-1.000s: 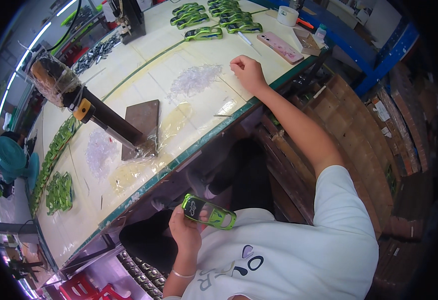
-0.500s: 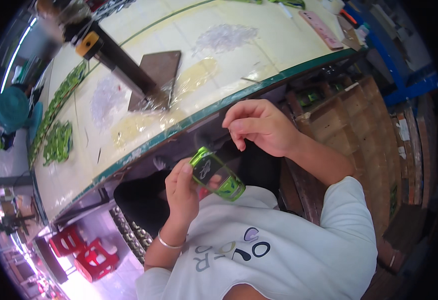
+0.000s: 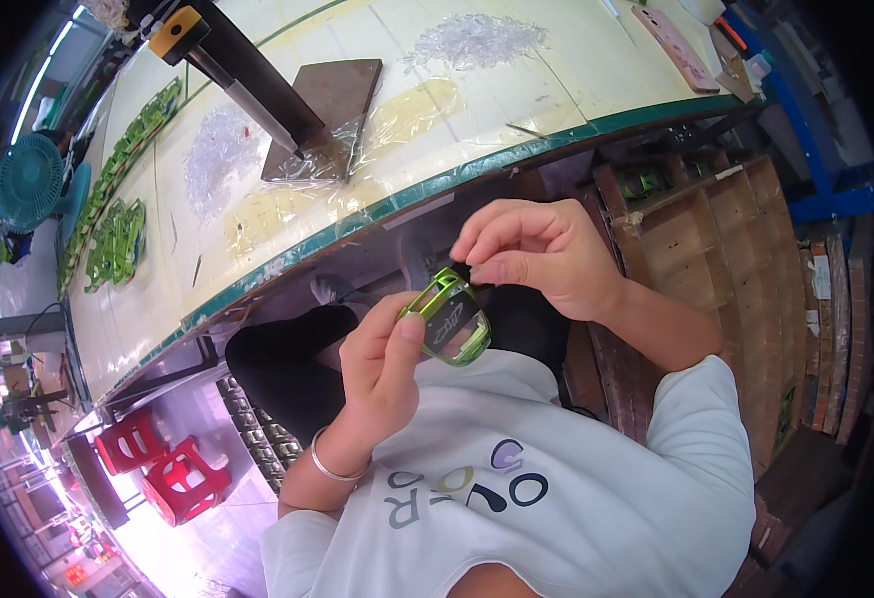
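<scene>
My left hand [image 3: 379,367] grips a shiny green frame with a dark lens [image 3: 450,321], which looks like sunglasses. The dark, see-through lens carries a pale mark, and the green frame curves around it. My thumb presses on its near left end while the other fingers go behind it. Just above the frame's right end is my right hand [image 3: 547,257], its thumb and fingers pinched together. Anything small between those fingertips is too hard to make out. Both hands are over my lap, in front of the table edge.
On the white table [image 3: 377,189] stand a black post [image 3: 248,85] and a brown plate [image 3: 352,90]. Clear plastic bits [image 3: 477,42] lie in piles. Green frames [image 3: 116,244] gather at the left. A wooden compartment tray [image 3: 726,249] is at my right; red stools [image 3: 186,478] stand lower left.
The right hand has come down to the frame's upper end. My left hand has moved right, turning the frame. The view has shifted, so the table sits higher in the picture.
</scene>
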`<action>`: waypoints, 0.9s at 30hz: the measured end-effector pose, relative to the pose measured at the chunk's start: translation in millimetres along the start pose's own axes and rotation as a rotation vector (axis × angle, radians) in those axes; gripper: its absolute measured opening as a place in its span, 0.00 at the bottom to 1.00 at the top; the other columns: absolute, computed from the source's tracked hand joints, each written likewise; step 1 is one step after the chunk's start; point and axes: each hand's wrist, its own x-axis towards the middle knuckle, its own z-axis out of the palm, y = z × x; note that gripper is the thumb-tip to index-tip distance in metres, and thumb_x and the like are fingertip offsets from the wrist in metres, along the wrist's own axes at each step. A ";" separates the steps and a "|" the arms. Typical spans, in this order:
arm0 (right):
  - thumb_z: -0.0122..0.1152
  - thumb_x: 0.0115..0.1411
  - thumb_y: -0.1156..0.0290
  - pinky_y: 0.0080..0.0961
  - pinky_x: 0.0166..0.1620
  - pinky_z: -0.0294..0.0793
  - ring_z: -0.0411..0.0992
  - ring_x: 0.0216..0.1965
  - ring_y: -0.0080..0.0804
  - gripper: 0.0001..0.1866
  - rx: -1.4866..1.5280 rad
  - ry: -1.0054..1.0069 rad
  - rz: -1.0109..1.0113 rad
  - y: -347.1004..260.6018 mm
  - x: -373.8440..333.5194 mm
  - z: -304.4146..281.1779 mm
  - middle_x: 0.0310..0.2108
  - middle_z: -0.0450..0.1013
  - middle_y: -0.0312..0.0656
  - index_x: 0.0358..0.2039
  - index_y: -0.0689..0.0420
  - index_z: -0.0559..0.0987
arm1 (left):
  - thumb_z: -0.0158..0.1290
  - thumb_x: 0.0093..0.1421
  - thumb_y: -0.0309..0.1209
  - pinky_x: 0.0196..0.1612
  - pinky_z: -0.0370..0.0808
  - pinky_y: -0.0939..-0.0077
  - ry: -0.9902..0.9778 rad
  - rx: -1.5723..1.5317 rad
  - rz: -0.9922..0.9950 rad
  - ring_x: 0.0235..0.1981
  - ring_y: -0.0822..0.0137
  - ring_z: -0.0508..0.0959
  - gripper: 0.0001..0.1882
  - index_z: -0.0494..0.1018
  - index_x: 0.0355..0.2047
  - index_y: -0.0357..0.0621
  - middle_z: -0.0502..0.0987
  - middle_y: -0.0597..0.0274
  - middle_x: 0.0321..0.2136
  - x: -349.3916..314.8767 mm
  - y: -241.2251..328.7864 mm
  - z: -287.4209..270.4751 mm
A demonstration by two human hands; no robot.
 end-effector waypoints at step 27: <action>0.65 0.41 0.60 0.29 0.35 0.70 0.70 0.34 0.42 0.30 -0.997 -0.112 -0.680 25.0 -2.8 5.3 0.36 0.69 0.50 0.42 0.64 0.69 | 0.37 0.62 0.33 0.38 0.67 0.83 0.124 -0.064 -0.050 0.33 0.76 0.70 0.16 0.66 0.40 0.31 0.72 0.60 0.32 2.3 -2.7 -2.7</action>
